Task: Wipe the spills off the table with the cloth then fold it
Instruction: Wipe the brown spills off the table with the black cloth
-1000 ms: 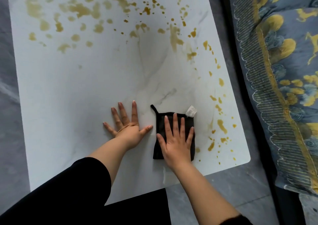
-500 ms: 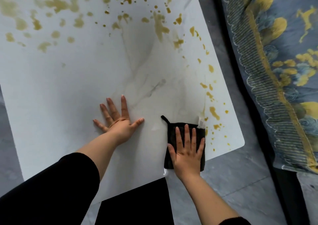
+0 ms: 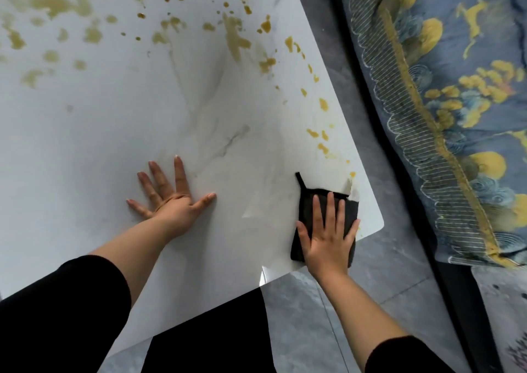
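The folded black cloth (image 3: pixel 309 215) is pressed flat by the right hand (image 3: pixel 326 241), fingers spread; its long axis runs away from the person, hanging loop farthest. The left hand (image 3: pixel 171 201) is splayed on the bench (image 3: pixel 85 144).

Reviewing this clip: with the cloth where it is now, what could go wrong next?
1. The cloth sits at the table's near right corner under the flat right hand; one more pull could drag it and the liquid over the edge onto the floor.
2. Yellow spills cover the far half; one small cloth may smear rather than lift them.
3. The left hand braces flat on the tabletop and might slip if that patch is damp.
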The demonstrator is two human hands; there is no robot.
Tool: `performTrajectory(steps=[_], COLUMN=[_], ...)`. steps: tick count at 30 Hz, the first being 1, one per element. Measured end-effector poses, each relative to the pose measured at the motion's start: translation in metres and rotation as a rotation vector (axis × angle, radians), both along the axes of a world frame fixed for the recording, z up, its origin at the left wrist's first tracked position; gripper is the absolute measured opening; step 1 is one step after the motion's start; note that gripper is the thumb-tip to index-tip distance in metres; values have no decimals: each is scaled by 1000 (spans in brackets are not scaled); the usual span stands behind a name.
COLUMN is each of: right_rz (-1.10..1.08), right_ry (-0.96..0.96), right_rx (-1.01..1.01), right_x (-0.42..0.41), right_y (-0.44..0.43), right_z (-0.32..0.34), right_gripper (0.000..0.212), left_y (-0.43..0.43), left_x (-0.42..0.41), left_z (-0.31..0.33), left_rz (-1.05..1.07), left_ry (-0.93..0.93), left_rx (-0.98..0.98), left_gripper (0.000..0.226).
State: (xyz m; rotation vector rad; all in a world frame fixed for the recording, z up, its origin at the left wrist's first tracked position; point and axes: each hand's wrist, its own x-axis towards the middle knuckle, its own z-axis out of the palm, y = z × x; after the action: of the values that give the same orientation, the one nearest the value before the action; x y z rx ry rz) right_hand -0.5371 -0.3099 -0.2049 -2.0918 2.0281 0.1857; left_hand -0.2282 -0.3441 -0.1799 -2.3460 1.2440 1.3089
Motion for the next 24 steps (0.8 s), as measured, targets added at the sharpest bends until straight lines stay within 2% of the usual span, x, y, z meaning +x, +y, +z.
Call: performTrajectory(steps=[2,5,7,12,17,20,24], right_rz=[-32,-238,-270,-165,3,77,59], right_ry=[-6,25,52,20,14,17,14], right_rx=[20,21,32,11,78,80,47], right_x=[-18,-40,-51,-36,-28,-24,7], right_y=[-11,-49,-67,-34,-2,-59,-169], right_z=[1,0,0,1,6,8,1], right_gripper=[65,66,69,70,69,70,71], left_y=[0,0,0,0,-1,-2,-2], left_x=[0,-1,-2,-2,-2,-1,-2], left_z=[-1,-2,-4,-2,1,2,2], left_rz=[2,-2,-4,-5,2,1,1], left_ry=[-4,-14,-20,-19,-4,-3,2], left_rx=[-2,-4,-5,-1,9,21,28], left_gripper=[103,104,104,104,103,104,104])
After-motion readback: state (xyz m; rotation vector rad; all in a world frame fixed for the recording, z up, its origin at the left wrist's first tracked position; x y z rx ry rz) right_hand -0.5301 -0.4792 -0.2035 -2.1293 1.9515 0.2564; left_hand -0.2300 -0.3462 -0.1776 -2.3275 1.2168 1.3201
